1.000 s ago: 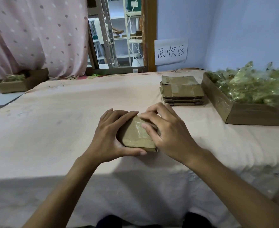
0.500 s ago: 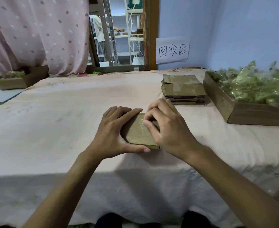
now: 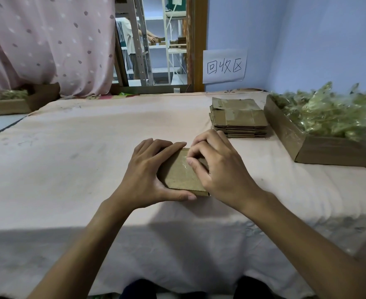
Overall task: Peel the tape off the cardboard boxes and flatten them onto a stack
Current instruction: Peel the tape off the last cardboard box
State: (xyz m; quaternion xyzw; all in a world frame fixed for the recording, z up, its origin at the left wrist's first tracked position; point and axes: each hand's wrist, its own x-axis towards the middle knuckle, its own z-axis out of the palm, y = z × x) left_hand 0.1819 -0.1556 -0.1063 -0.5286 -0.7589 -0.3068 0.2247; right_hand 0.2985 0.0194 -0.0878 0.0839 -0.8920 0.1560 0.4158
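Head camera looks down at a small cardboard box (image 3: 179,176) lying mid-table on the pink cloth (image 3: 69,158), with the left hand (image 3: 144,175) clasping its left side, thumb along the near edge. The right hand (image 3: 218,169) curls its fingers onto the top, seemingly pinching the clear tape (image 3: 185,161). The flattened stack (image 3: 239,117) sits beyond it, to the right.

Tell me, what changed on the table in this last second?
The right hand curled its fingers in over the box and now pinches at the clear tape near its far edge. A person came into view in the background. The left hand still holds the box on the table; the flattened stack is unchanged.
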